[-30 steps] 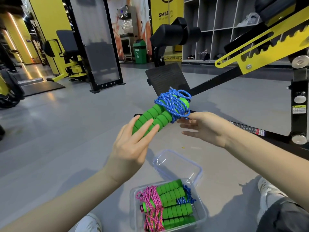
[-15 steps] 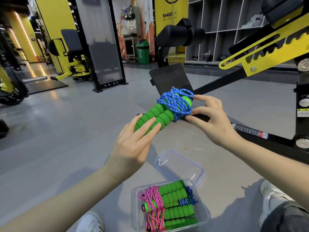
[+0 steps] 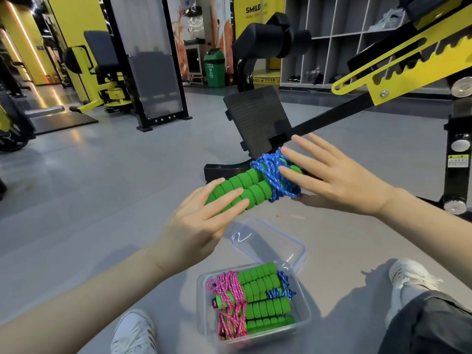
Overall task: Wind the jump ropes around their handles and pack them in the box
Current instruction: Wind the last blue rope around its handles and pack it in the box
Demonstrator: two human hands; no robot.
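A jump rope with two green foam handles (image 3: 246, 183) and blue cord (image 3: 270, 175) wound round their far end is held in the air above the floor. My left hand (image 3: 194, 226) holds the near end of the handles, fingers laid across the top. With its fingers straight and spread, my right hand (image 3: 339, 180) touches the blue coil, thumb below it. Below, a clear plastic box (image 3: 304, 311) on the floor holds wound ropes with green handles, one pink, one blue. Its clear lid (image 3: 270, 241) lies just behind it.
A black and yellow gym machine (image 3: 258, 121) with a footplate stands right behind the rope. My white shoes (image 3: 132, 333) and a dark trouser leg (image 3: 434, 325) flank the box. Grey floor spreads to the left, with more machines at the far left.
My right hand has gone from below the coil, to pinching it, to lying flat and spread over it. The rope has dropped slightly lower. My left hand keeps its hold.
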